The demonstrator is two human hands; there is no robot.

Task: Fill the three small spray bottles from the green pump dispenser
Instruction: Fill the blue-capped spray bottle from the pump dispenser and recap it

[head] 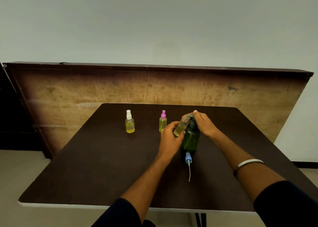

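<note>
Beside two capped bottles point(130, 123), left hand point(169, 139) grips an uncapped bottle point(180, 126); right hand point(204, 123) presses the pump dispenser point(191, 139).

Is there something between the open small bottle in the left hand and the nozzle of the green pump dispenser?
Nothing visible. The left hand holds the uncapped bottle tilted, its mouth right at the spout of the green pump dispenser, where the right hand rests on the pump head. The blue spray cap lies nearer the person.
</note>
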